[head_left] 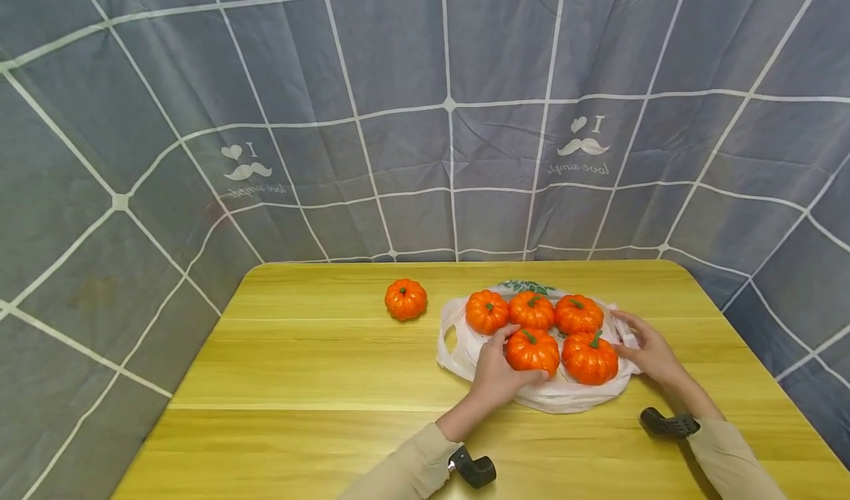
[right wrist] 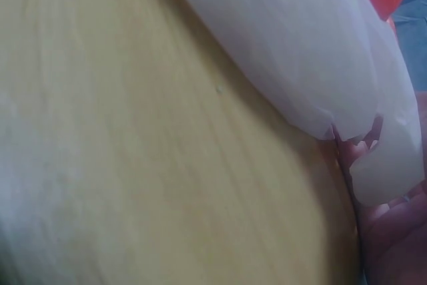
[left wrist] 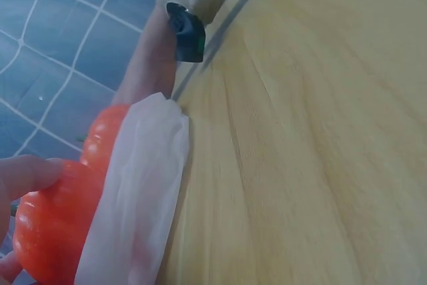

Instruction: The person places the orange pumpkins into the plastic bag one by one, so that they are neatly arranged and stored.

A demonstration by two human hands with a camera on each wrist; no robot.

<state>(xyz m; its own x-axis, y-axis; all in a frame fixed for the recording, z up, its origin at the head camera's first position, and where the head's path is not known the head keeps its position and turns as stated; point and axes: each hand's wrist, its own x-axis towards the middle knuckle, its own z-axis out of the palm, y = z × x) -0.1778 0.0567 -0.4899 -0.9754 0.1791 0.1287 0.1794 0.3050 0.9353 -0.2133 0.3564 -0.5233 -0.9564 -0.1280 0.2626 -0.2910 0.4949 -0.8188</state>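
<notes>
Several small orange pumpkins with green stems sit on a white plastic bag point(head_left: 564, 397) spread on the table. My left hand point(head_left: 496, 371) holds the front-left pumpkin point(head_left: 533, 351), fingers on its far left side and thumb at its near side. In the left wrist view, that pumpkin point(left wrist: 57, 221) shows beside the bag's raised edge point(left wrist: 137, 185). At the bag's right side, my right hand point(head_left: 654, 352) touches the bag next to the front-right pumpkin point(head_left: 589, 358), fingers extended. The right wrist view has the bag's handle point(right wrist: 387, 171) partly covering that hand point(right wrist: 397, 238).
Behind these are the back-row pumpkins point(head_left: 531, 310) on the bag. A lone pumpkin point(head_left: 406, 299) stands on the wooden table point(head_left: 299, 367), left of the bag. A grey checked cloth point(head_left: 398, 153) hangs around the table's back and sides.
</notes>
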